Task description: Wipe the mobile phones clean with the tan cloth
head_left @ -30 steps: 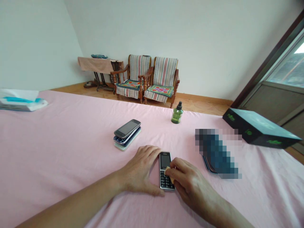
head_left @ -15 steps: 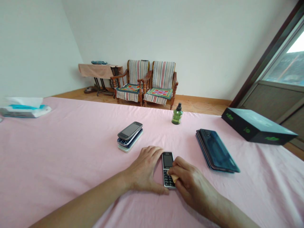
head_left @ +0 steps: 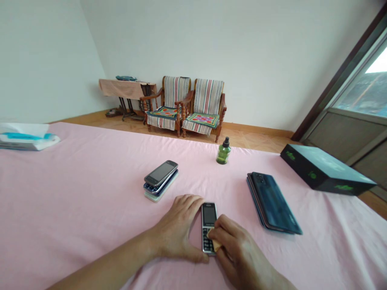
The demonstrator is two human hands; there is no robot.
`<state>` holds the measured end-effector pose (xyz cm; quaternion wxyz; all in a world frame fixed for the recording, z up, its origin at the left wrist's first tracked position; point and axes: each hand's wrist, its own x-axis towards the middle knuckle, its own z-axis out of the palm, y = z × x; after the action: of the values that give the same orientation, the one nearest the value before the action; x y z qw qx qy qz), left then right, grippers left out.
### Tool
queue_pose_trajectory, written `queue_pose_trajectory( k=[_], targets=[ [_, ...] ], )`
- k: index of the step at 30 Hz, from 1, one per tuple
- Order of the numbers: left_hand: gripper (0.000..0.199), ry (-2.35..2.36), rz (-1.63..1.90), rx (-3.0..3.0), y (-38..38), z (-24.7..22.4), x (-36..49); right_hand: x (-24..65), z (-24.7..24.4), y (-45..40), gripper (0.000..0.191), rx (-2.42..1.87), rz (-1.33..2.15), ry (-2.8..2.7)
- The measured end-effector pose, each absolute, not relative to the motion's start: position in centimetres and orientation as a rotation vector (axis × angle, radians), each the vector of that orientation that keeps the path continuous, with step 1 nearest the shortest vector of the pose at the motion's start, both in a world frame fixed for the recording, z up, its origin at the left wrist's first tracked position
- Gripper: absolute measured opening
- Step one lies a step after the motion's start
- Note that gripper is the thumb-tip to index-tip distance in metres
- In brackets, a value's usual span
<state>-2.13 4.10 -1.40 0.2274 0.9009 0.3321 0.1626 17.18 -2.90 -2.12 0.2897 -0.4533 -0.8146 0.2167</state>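
The right hand [head_left: 238,251] pinches a small yellow pad [head_left: 216,245] in its fingers and presses it on the keys of a black button phone [head_left: 208,221]. The left hand [head_left: 175,227] sits just beside the phone, fingers a bit spread on the pink cloth [head_left: 90,201]. A steady left hand keeps the phone from sliding. A pile of phones [head_left: 160,181] lies to the phone's left, a dark pile of phones [head_left: 270,203] lies to its right, and a green bottle [head_left: 223,153] stands behind it.
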Motion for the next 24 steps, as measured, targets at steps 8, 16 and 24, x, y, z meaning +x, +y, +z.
queue_pose_trajectory(
  k=[8,16,24],
  targets=[
    [0.107,0.914,0.436,2.462,4.2,-1.4,-2.1,17.5,-2.7,-3.1,0.024,-1.221,0.707,-2.077],
    [0.105,0.911,0.461,2.469,4.0,-1.0,-2.0,17.3,-2.7,-3.5,0.023,-1.248,0.570,-2.173],
    [0.100,0.904,0.466,2.476,4.1,-1.2,-2.1,17.1,-1.6,-3.6,0.025,-1.313,0.592,-2.136]
  ],
)
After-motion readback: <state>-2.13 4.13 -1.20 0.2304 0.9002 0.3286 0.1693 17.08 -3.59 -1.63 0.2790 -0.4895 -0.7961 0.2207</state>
